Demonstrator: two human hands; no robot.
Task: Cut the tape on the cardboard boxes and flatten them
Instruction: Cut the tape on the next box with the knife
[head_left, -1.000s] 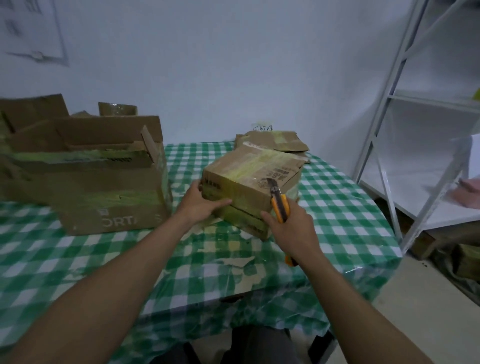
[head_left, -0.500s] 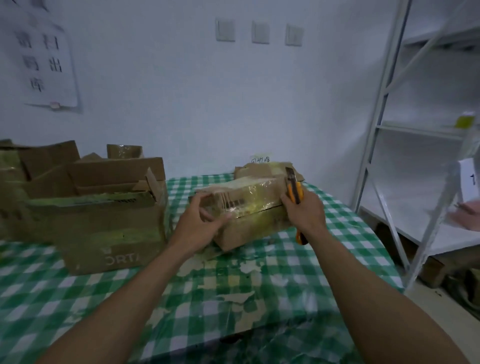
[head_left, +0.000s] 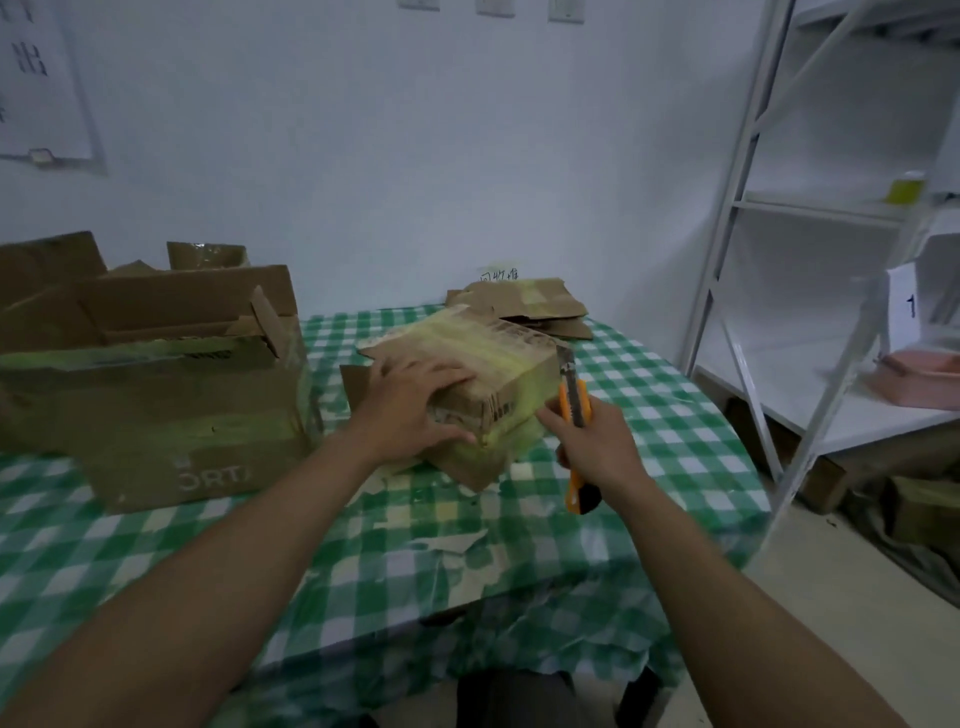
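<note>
The right hand (head_left: 597, 447) was seen curled round the orange handle of a utility knife (head_left: 574, 400), gripped with the blade drawn out and pointed toward twelve o'clock. The dark butt of the handle was left showing below the palm at six o'clock. The blade tip was held just beside the right upper edge of the small taped box (head_left: 498, 374); whether steel met cardboard could not be told.

That box was found at about ten o'clock from the right hand, close by, resting on the table (head_left: 649, 415) and turned so that one corner faced the person. Its top and sides were covered in yellowed tape, and a printed label was seen on the near face.

The left hand (head_left: 410, 405) was laid open on the box's near-left corner, its fingers stretched out over the top toward two o'clock and the thumb set against the near face. Nothing was clasped by it.

Farther out, at nine o'clock from the left hand, a large open box (head_left: 156, 405) was stood on the green-checked cloth with its flaps raised and more cardboard behind it. At twelve o'clock beyond the small box, flattened cardboard (head_left: 524, 301) was stacked against the wall. At three o'clock, off the table, a white shelving rack (head_left: 737, 208) was placed, with a pink tray (head_left: 919, 374) kept on one shelf.
</note>
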